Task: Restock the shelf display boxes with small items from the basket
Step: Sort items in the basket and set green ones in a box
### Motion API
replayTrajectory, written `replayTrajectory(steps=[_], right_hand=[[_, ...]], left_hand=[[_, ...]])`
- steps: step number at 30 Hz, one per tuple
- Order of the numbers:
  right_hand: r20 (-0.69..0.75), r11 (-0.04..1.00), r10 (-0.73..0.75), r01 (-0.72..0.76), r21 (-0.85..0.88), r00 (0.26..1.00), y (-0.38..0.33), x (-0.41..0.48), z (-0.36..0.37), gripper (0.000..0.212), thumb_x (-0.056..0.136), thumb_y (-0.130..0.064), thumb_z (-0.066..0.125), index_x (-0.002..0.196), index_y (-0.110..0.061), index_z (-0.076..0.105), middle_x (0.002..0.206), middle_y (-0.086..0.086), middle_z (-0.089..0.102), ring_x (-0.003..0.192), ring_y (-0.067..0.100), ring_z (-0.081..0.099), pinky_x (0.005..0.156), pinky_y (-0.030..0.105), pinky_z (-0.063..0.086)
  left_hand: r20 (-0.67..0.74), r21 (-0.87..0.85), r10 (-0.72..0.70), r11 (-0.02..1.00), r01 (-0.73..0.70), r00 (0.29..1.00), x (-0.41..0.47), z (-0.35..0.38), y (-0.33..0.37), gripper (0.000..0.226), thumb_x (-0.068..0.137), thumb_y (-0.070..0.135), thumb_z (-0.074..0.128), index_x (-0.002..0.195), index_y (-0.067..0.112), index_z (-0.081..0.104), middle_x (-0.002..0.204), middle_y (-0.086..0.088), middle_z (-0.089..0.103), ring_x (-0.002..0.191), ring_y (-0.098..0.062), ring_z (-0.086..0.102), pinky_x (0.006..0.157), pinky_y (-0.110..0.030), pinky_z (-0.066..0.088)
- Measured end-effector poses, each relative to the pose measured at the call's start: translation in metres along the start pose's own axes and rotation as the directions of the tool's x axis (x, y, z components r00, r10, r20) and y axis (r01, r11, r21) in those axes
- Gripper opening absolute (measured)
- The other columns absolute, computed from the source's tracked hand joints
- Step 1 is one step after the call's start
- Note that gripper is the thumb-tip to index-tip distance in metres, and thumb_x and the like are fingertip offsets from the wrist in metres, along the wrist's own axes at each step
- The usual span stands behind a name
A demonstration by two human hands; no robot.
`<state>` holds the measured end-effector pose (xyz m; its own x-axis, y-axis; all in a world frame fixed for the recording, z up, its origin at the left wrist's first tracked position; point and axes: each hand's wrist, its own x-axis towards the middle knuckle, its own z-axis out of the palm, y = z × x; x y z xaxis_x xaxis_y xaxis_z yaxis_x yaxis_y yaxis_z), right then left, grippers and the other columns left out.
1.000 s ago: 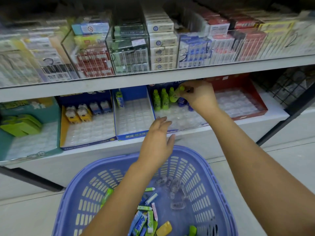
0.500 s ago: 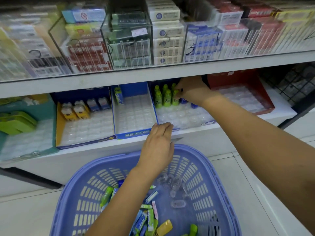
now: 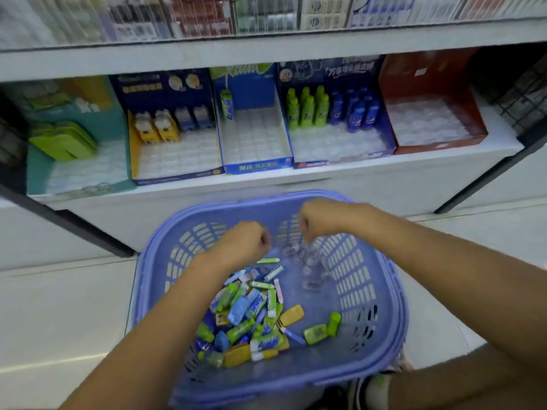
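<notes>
- Basket (image 3: pixel 364 294) holds bright packets (image 3: pixel 251 315) and clear pieces (image 3: pixel 310 261).
- Left hand (image 3: pixel 245 244) curls above them; contents unclear.
- Right hand (image 3: pixel 322 220) points fingers down at the clear pieces; pinch unclear.

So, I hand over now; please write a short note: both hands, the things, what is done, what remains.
Left hand: over the basket, fingers curled; a hold cannot be told.
Right hand: fingers point down at the clear plastic pieces; hold unclear.
Small items: piled in the basket.
Done: green bottles and blue bottles stand at the back of the dark blue box.
Left: its front rows, the narrow blue box with one pack, the red box.
</notes>
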<state>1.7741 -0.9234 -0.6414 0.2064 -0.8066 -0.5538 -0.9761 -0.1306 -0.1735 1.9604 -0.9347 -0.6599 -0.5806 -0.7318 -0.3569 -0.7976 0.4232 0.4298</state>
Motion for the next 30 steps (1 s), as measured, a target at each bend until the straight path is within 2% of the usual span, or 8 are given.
replayTrajectory(steps=[4,6,8,10,13,17,23,30], right_hand=[[0.575,0.976,0.010,0.116,-0.183,0.818,-0.024,0.001,0.111,0.034,0.089,-0.015,0.062,0.118,0.002,0.061,0.112,0.017,0.063,0.096,0.022,0.057,0.074,0.024,0.045],[0.642,0.933,0.060,0.186,-0.309,0.764,-0.025,0.000,0.147,0.042,0.092,-0.018,0.057,0.130,-0.001,0.052,0.133,0.015,0.055,0.115,0.027,0.054,0.094,0.032,0.042],[0.614,0.934,0.134,0.108,-0.341,0.778,-0.025,-0.002,0.160,0.039,0.095,-0.022,0.052,0.129,-0.003,0.054,0.132,0.016,0.055,0.101,0.028,0.057,0.081,0.034,0.045],[0.561,0.907,0.074,0.178,-0.382,0.825,-0.016,0.002,0.165,0.033,0.092,-0.023,0.052,0.122,-0.012,0.059,0.124,0.012,0.060,0.086,0.023,0.054,0.066,0.028,0.042],[0.539,0.951,0.068,0.109,-0.289,0.839,-0.001,0.007,0.179,0.033,0.091,-0.019,0.052,0.122,-0.011,0.059,0.126,0.011,0.059,0.111,0.029,0.056,0.085,0.036,0.043],[0.503,0.983,0.185,-0.160,-0.093,0.844,0.001,0.009,0.188,0.032,0.096,-0.004,0.040,0.123,0.007,0.053,0.131,0.023,0.052,0.122,0.035,0.049,0.104,0.042,0.032],[0.465,0.965,0.193,-0.080,-0.250,0.864,-0.001,0.013,0.177,0.035,0.093,-0.018,0.050,0.124,-0.005,0.055,0.130,0.015,0.055,0.118,0.033,0.053,0.090,0.037,0.041],[0.282,0.832,0.041,-0.189,0.521,0.958,0.012,0.020,0.108,0.013,0.081,-0.010,0.071,0.080,-0.009,0.059,0.069,0.007,0.061,0.059,0.014,0.054,0.062,0.025,0.045]], left_hand=[[0.495,0.240,-0.219,0.965,0.109,0.841,-0.031,0.046,-0.046,0.015,0.084,0.011,0.063,0.089,-0.002,0.066,0.103,-0.024,0.064,0.100,-0.033,0.063,0.073,-0.037,0.048],[0.600,0.365,-0.300,0.927,0.079,0.741,-0.043,0.062,-0.062,0.021,0.081,0.014,0.071,0.074,-0.002,0.061,0.091,-0.024,0.062,0.094,-0.034,0.064,0.071,-0.038,0.048],[0.650,0.429,-0.329,0.903,0.027,0.685,-0.054,0.073,-0.073,0.025,0.076,0.018,0.077,0.072,0.003,0.056,0.088,-0.019,0.064,0.093,-0.032,0.065,0.078,-0.041,0.052],[0.654,0.427,-0.313,0.904,0.006,0.688,-0.063,0.083,-0.080,0.026,0.073,0.015,0.078,0.092,0.004,0.064,0.094,-0.019,0.066,0.095,-0.033,0.065,0.081,-0.042,0.053],[0.656,0.398,-0.275,0.917,-0.012,0.703,-0.073,0.095,-0.087,0.034,0.073,0.007,0.073,0.105,-0.002,0.065,0.106,-0.023,0.065,0.098,-0.037,0.062,0.085,-0.042,0.051],[0.635,0.360,-0.275,0.932,0.038,0.722,-0.077,0.094,-0.087,0.024,0.077,0.010,0.070,0.098,-0.002,0.066,0.100,-0.020,0.064,0.098,-0.034,0.062,0.081,-0.040,0.050],[0.667,0.127,-0.262,0.963,0.239,0.698,-0.066,0.074,-0.078,0.022,0.081,0.024,0.072,0.071,0.005,0.065,0.069,-0.009,0.060,0.064,-0.022,0.057,0.062,-0.033,0.048],[0.308,-0.420,-0.199,0.849,0.320,0.931,-0.034,0.064,-0.057,0.029,0.077,0.018,0.077,0.100,0.010,0.060,0.083,0.001,0.060,0.064,-0.008,0.056,0.054,-0.017,0.044]])
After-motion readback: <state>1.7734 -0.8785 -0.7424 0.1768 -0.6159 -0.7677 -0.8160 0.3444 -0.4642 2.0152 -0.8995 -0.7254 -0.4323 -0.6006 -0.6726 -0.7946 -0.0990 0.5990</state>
